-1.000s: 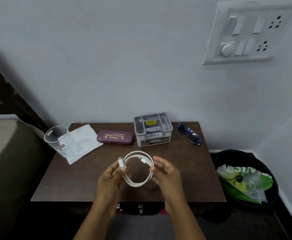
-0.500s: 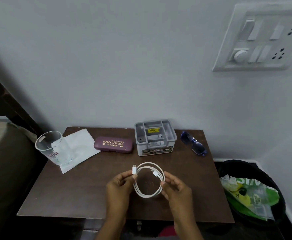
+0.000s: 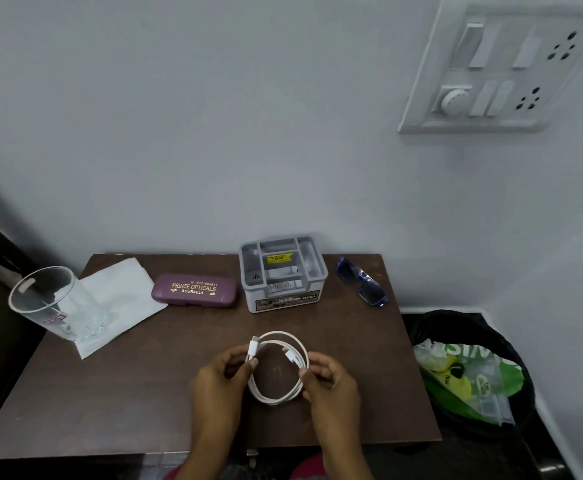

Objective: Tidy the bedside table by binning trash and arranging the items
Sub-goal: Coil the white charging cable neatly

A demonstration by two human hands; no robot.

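Lowered since the earlier frame, the coiled cable hangs just over the table's front middle, with the left hand and right hand each pinching one side. Keep both pinches until the loops lie flat (a slack coil springs open), then release.

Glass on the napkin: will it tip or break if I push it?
Probably it could tip: the glass is tall and looks empty, so likely light. It stands on the napkin near the left edge of the table, so a push might send it off. Being clear glass, it would likely break.
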